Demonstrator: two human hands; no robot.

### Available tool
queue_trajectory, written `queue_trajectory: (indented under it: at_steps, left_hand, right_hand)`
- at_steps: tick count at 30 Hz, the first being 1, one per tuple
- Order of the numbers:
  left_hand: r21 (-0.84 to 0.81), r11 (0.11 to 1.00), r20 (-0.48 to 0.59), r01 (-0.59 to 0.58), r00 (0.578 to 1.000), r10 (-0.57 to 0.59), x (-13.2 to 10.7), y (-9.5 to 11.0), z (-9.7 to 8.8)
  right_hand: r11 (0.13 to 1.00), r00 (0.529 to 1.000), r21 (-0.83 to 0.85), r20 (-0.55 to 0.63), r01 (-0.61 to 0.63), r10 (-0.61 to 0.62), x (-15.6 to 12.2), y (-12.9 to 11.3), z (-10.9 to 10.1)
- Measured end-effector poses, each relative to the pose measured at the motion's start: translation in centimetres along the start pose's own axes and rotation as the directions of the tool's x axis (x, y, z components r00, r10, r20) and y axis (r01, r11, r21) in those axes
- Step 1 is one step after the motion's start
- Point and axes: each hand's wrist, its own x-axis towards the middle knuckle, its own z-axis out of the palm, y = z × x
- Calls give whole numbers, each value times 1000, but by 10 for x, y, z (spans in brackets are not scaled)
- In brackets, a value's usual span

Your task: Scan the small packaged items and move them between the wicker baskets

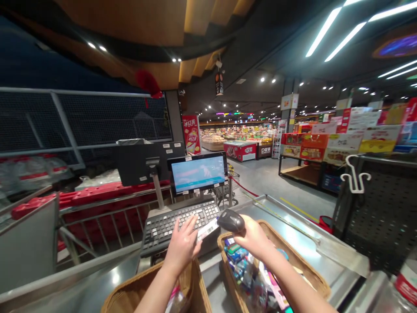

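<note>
My right hand (253, 237) is closed around a black handheld barcode scanner (230, 220), its head turned left. My left hand (183, 243) pinches a small flat item with a white barcode label (207, 228) and holds it just in front of the scanner, above the black keyboard (177, 221). Under my right forearm stands a wicker basket (312, 278) filled with several colourful packaged goods. A second wicker basket (130, 295) sits below my left forearm.
A till screen (198, 173) and a black monitor back (137, 163) stand behind the keyboard on the steel checkout counter (293, 230). A metal railing (107, 217) is to the left, a black perforated rack with a white hook (355, 178) to the right. Supermarket shelves lie beyond.
</note>
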Motion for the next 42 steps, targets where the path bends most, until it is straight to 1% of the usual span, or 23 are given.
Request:
queue_trajectory:
  at_steps: [3, 7, 11, 14, 16, 18, 20, 22, 27, 35, 38, 42]
  left_hand:
    - [20, 999, -25, 37, 999, -37, -7, -10, -9]
    - [39, 997, -56, 65, 996, -62, -16, -19, -19]
    - [70, 993, -73, 93, 993, -88, -22, -23, -24]
    - [90, 991, -92, 98, 992, -90, -26, -25, -26]
    - [97, 991, -132, 88, 988, -74, -27, -25, -27]
    - [95, 993, -208, 74, 977, -53, -27, -26, -26]
    - [89, 994, -277, 59, 960, -32, -27, -27, -25]
    - [89, 995, -305, 51, 952, -21, -28, -27, -24]
    - [140, 988, -262, 62, 965, -24, -33, -29, -27]
    - [178, 980, -208, 86, 977, -48, -47, -37, -31]
    - [172, 980, -190, 104, 979, -70, -58, -40, -29]
    - [154, 980, -144, 130, 984, -108, -80, -44, -24]
  right_hand:
    - [1000, 1000, 16, 15, 25, -25, -1, -8, 11]
    - [996, 996, 41, 44, 74, -76, -3, -21, 19]
    - [989, 989, 69, 64, 132, -136, -5, -29, 23]
    - [978, 977, 72, 72, 195, -200, -7, -30, 28]
    - [975, 973, 64, 76, 215, -219, -8, -29, 31]
    - [976, 973, 52, 84, 212, -216, -9, -27, 34]
    - [981, 977, 35, 92, 190, -192, -10, -25, 37]
    - [987, 982, 21, 100, 161, -162, -12, -24, 39]
    - [990, 982, 22, 122, 142, -144, -15, -27, 38]
    - [979, 962, 56, 181, 195, -202, -17, -32, 43]
    - [975, 957, 69, 190, 210, -219, -19, -34, 48]
    - [970, 942, 57, 233, 235, -242, -22, -42, 55]
